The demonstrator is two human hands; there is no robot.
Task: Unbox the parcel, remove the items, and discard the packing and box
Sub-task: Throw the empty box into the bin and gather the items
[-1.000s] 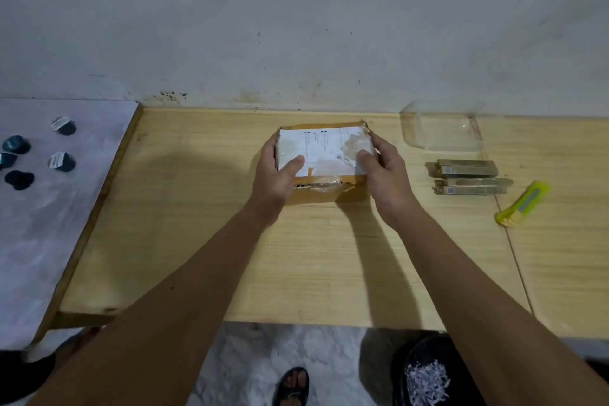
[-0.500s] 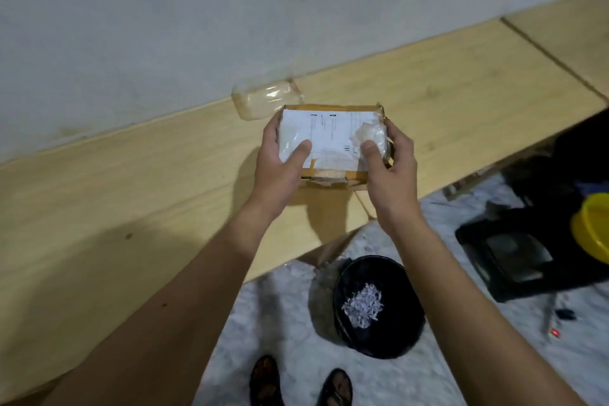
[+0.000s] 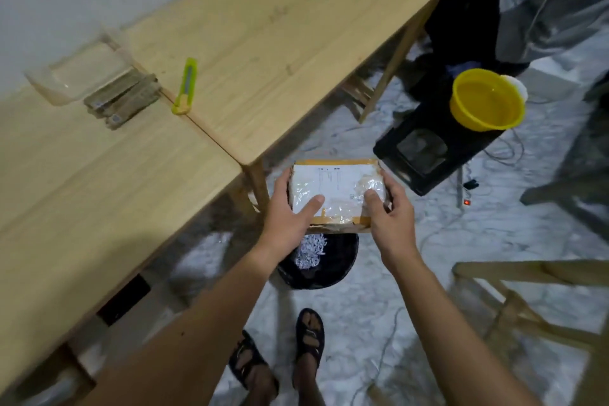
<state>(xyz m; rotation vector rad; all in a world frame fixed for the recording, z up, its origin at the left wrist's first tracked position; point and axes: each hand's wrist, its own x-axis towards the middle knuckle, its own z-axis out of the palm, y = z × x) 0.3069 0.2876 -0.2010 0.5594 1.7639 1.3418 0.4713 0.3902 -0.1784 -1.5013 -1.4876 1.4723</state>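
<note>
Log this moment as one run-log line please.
stage: discarding | box: held by left hand and right hand above bin | cutter: on table

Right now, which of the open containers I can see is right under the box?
The black bin on the floor, holding white shreds; the yellow bowl sits off right, the clear tub on the table.

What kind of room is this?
Probably a plain workroom at home or a small shop's packing spot. There are bare wooden tables along a white wall, a box cutter lying ready, and a bin with shredded paper on the floor.
</note>
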